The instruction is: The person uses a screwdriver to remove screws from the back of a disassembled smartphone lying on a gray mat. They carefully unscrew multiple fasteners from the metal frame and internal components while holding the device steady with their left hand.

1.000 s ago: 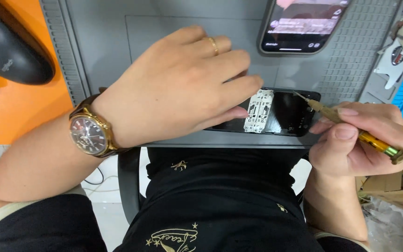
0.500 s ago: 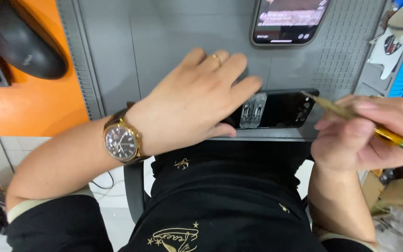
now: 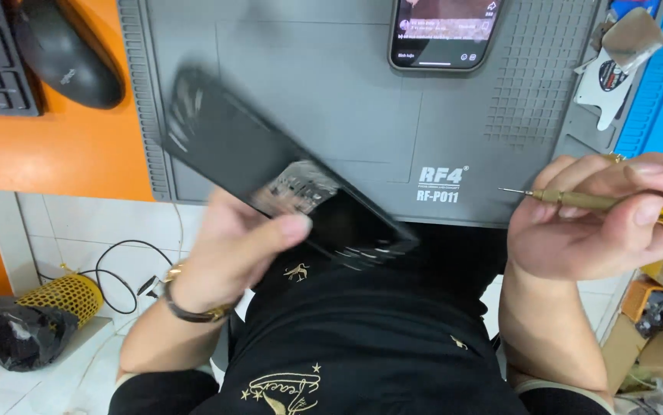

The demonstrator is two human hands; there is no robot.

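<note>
Lifted off the grey mat point(image 3: 285, 92) since before: opened black phone point(image 3: 285, 184), blurred, tilted above mat's near edge, gripped by left hand point(image 3: 231, 257). Right hand point(image 3: 593, 223) pinching yellow-handled screwdriver point(image 3: 600, 202), tip pointing left over mat.

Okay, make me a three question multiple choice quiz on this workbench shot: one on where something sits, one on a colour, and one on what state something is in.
1. Where does the lit phone lie?
A. on the keyboard
B. at the far edge of the grey mat
C. on the floor

2. What colour is the desk beside the mat?
A. orange
B. green
C. white

3. How is the dark opened phone?
A. flat on the mat
B. lifted and tilted in the left hand
C. gripped by the right hand

Answers: 1 B, it rests on the mat's top edge. 2 A, plainly orange. 3 B, the left hand holds it up, blurred; the right holds a screwdriver.
</note>
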